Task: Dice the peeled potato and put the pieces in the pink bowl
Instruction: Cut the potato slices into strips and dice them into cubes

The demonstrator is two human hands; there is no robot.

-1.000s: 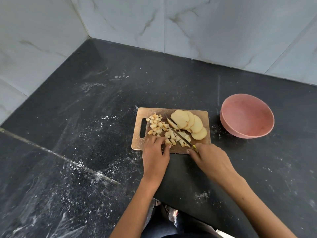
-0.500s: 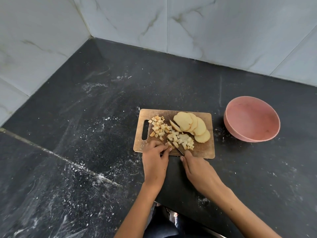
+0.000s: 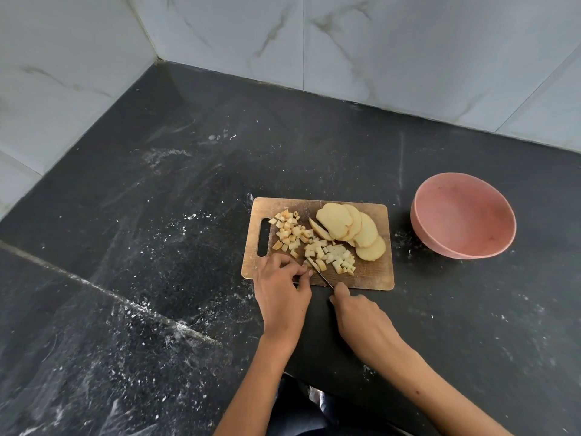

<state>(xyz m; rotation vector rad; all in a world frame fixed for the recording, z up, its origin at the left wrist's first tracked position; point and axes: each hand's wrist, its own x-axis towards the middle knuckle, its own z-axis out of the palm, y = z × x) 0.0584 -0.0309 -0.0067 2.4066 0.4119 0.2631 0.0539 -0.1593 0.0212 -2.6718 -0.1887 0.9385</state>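
I have my left hand curled at the cutting board's lower edge, fingers bunched together pinning a last potato strip so it won't slide. My right hand is clamped on the knife, its blade angled up-left into the diced pieces. Uncut slices wait fanned toward the pink bowl, empty at right on the counter.

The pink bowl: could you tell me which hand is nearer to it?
Right. The right hand, holding the knife, sits left of and below the pink bowl; the left hand lies farther left, by the board's handle end.
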